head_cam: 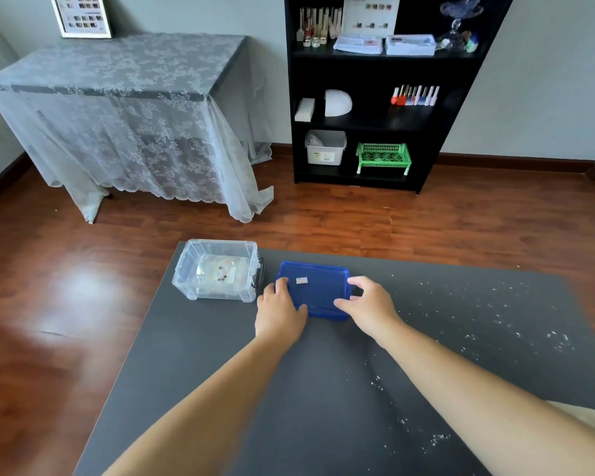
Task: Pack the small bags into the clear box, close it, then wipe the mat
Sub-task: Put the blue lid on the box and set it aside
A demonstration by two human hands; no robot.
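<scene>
Dark mat (323, 389) is covering the wooden floor, with a black shelf unit (385, 97) and a lace-draped table (124, 108) standing well behind. Both hands are taking hold of the blue lid (318, 288), which is lying flat on the mat. The left hand (279, 310) is curling over the lid's near-left corner, fingers on top and thumb along the near edge; the right hand (368, 304) is pinching the right end, thumb at the near edge and fingers wrapping the far side. Just beyond the left fingertips the clear box (217, 269) is standing open, with small bags (220, 269) lying inside on its bottom, so packing looks finished.

To close it well, the lid is probably best lifted level, carried left past the black side latch (260, 273), lined up with the rim all round, then pressed down evenly before the latches are snapped. White crumbs (495, 321) are scattered to the right of the right hand, waiting for the wipe.
</scene>
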